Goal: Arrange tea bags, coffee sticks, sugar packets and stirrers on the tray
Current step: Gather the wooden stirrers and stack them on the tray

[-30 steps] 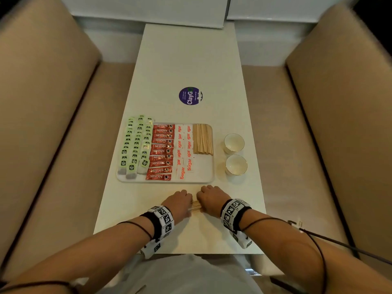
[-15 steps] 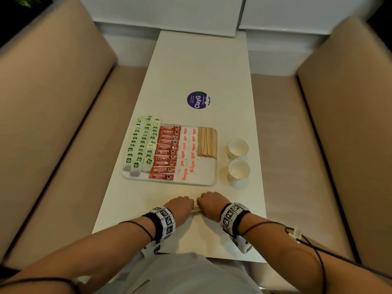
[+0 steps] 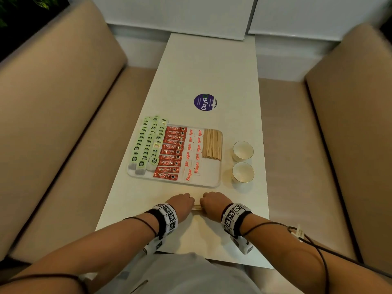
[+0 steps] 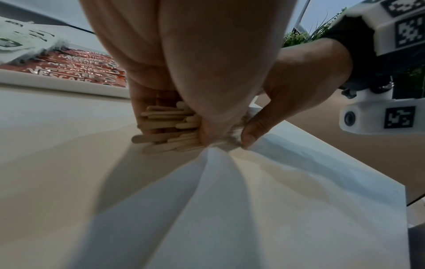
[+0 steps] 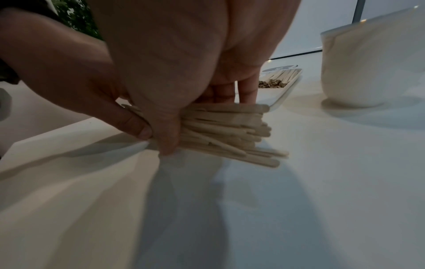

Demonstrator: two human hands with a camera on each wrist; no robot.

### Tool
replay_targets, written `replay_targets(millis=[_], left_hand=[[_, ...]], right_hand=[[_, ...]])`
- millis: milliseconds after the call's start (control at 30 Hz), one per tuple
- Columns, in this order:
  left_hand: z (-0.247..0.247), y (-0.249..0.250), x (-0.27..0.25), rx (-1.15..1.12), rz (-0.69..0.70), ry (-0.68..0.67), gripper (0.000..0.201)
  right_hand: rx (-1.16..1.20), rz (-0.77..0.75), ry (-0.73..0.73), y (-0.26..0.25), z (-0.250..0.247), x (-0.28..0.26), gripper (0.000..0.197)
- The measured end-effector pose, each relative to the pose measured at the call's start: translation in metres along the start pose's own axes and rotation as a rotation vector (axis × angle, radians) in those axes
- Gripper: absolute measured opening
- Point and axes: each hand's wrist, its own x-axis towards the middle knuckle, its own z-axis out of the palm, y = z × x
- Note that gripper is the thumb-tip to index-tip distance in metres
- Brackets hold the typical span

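Note:
A white tray (image 3: pixel 214 184) lies mid-table with green tea bags (image 3: pixel 148 145) at its left, red coffee sticks (image 3: pixel 171 152) beside them, sugar packets (image 3: pixel 194 152), then a pile of wooden stirrers (image 3: pixel 212 144) at its far right. Just in front of the tray, my left hand (image 3: pixel 182 203) and right hand (image 3: pixel 212 203) both grip one bundle of loose stirrers (image 3: pixel 196 207) lying on the table. The bundle's ends stick out of the left hand (image 4: pixel 165 125) and out of the right hand (image 5: pixel 230 127), with thumbs and fingers curled round it.
Two white cups (image 3: pixel 243 150) (image 3: pixel 243 172) stand right of the tray; one cup (image 5: pixel 368 60) is close to my right hand. A purple round sticker (image 3: pixel 205 102) sits farther up the table. Beige benches (image 3: pixel 53 124) flank the table on both sides.
Both hands have stayed on the stirrer bundle in front of the tray. Only the head view has shifted a little.

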Motion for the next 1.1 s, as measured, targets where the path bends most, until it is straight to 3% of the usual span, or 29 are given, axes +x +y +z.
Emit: replay_targets(millis=[467, 833, 1100], left_hand=[[-0.001, 0.005, -0.004, -0.004, -0.007, 0.011, 0.020], [-0.010, 0.010, -0.008, 0.047, 0.021, -0.037, 0.026], [-0.045, 0.006, -0.009, 0.005, 0.045, 0.029, 0.019]], right_hand=[[0.019, 0.047, -0.045, -0.005, 0.003, 0.000, 0.023], [0.035, -0.013, 0.047, 0.004, 0.013, -0.011, 0.023], [0.229, 0.016, 0.052, 0.013, -0.016, -0.016, 0.024]])
